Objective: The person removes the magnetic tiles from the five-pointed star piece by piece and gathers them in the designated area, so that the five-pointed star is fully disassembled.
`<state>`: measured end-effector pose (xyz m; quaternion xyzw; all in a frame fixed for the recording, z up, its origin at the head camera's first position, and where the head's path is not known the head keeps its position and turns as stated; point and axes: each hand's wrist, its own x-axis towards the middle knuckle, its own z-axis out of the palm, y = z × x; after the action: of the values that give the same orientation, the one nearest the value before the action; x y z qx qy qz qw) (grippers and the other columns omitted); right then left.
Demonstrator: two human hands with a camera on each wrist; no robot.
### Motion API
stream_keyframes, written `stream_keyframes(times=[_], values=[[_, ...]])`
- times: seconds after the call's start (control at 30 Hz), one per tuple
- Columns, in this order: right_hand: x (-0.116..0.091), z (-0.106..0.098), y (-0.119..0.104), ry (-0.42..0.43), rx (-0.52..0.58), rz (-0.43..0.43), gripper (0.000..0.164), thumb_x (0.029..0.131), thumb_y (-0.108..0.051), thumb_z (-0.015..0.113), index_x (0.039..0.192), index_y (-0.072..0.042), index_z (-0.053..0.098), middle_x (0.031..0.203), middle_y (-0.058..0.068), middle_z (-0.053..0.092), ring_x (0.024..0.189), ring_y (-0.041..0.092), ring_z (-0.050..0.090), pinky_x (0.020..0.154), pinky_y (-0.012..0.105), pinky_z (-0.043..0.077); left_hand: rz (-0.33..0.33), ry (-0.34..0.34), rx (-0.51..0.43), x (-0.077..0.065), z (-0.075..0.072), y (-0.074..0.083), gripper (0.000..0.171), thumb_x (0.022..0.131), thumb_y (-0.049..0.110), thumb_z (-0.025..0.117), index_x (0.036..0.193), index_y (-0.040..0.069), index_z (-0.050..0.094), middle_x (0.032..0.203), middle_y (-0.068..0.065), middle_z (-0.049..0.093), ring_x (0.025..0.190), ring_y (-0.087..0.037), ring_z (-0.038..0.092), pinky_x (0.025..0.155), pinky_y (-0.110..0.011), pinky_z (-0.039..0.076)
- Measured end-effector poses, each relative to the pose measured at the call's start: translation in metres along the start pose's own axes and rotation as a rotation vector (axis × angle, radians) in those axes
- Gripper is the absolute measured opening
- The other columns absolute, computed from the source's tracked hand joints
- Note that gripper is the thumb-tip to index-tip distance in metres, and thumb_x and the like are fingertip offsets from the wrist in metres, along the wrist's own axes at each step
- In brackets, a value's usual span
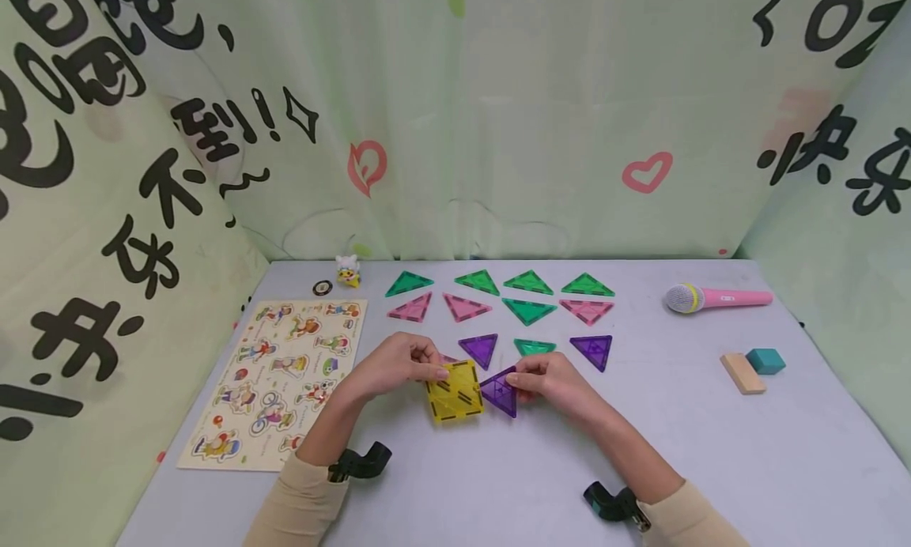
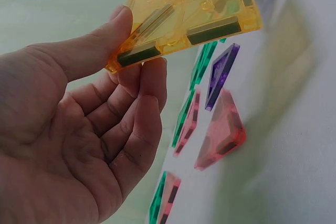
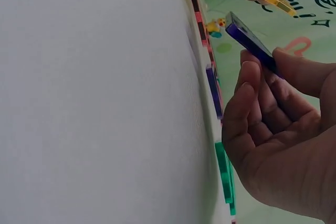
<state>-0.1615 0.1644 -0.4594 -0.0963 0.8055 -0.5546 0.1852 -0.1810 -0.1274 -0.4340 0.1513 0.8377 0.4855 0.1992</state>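
Note:
My left hand (image 1: 402, 365) pinches a translucent yellow magnetic tile (image 1: 455, 393) at its left edge, between thumb and fingertips. The tile looks square, with dark magnet strips along its edges (image 2: 194, 14), and is held above the table. In my right hand (image 1: 555, 379) is a purple triangular magnetic tile (image 1: 500, 393), pinched at one side. In the head view its left corner meets or nearly meets the yellow tile's right edge; the right wrist view shows the purple tile (image 3: 252, 43) apart from it. Just beyond the hands lie two more purple triangles (image 1: 479, 349) and a green triangle (image 1: 534, 347).
Rows of green (image 1: 528, 281) and pink triangular tiles (image 1: 466, 307) lie farther back. A sticker-like picture board (image 1: 285, 381) is on the left, with a small figurine (image 1: 348, 270) and black ring (image 1: 323, 288) behind. At right are a pink microphone (image 1: 719, 297) and two blocks (image 1: 743, 373).

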Motion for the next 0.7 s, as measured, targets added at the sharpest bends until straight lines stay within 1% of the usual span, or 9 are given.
stream_keyframes(times=[0.13,0.27,0.47,0.6,0.7], values=[[0.0,-0.002,0.001,0.014,-0.074,0.012,0.024,0.092,-0.025,0.07,0.086,-0.001,0.07,0.078,0.004,0.064,0.068,0.015,0.056,0.065,0.027,0.05,-0.008,-0.004,0.013,0.002,0.001,0.0,0.021,0.087,0.026,0.078,0.083,0.01,0.065,0.08,0.001,0.063,0.075,-0.015,0.052,0.068,-0.029,0.043],[0.002,-0.001,0.004,0.025,-0.158,0.022,0.024,0.092,-0.023,0.071,0.079,-0.003,0.067,0.07,0.003,0.06,0.064,0.015,0.053,0.06,0.026,0.047,-0.018,-0.007,0.015,0.002,0.003,0.0,0.021,0.087,0.026,0.077,0.083,0.01,0.064,0.079,0.001,0.062,0.074,-0.014,0.052,0.067,-0.029,0.043],[0.004,0.001,0.005,0.061,-0.285,0.04,0.024,0.092,-0.019,0.07,0.072,-0.007,0.064,0.065,0.001,0.06,0.06,0.014,0.054,0.057,0.024,0.045,-0.03,-0.017,0.008,0.002,0.006,0.001,0.022,0.086,0.027,0.078,0.082,0.01,0.064,0.079,0.001,0.064,0.074,-0.015,0.054,0.069,-0.03,0.045],[0.003,0.002,0.004,0.074,-0.356,0.041,0.027,0.093,-0.019,0.069,0.069,-0.009,0.063,0.061,0.001,0.06,0.056,0.013,0.051,0.056,0.025,0.041,-0.031,-0.022,0.014,0.003,0.01,0.001,0.024,0.085,0.029,0.079,0.081,0.011,0.065,0.079,0.001,0.064,0.074,-0.015,0.054,0.068,-0.03,0.043],[0.001,0.002,0.003,0.086,-0.402,0.029,0.028,0.093,-0.02,0.07,0.067,-0.01,0.064,0.057,-0.001,0.056,0.054,0.013,0.046,0.054,0.024,0.037,-0.028,-0.023,0.013,0.004,0.013,0.001,0.023,0.085,0.029,0.079,0.082,0.011,0.065,0.079,0.001,0.064,0.073,-0.014,0.053,0.067,-0.029,0.043]])
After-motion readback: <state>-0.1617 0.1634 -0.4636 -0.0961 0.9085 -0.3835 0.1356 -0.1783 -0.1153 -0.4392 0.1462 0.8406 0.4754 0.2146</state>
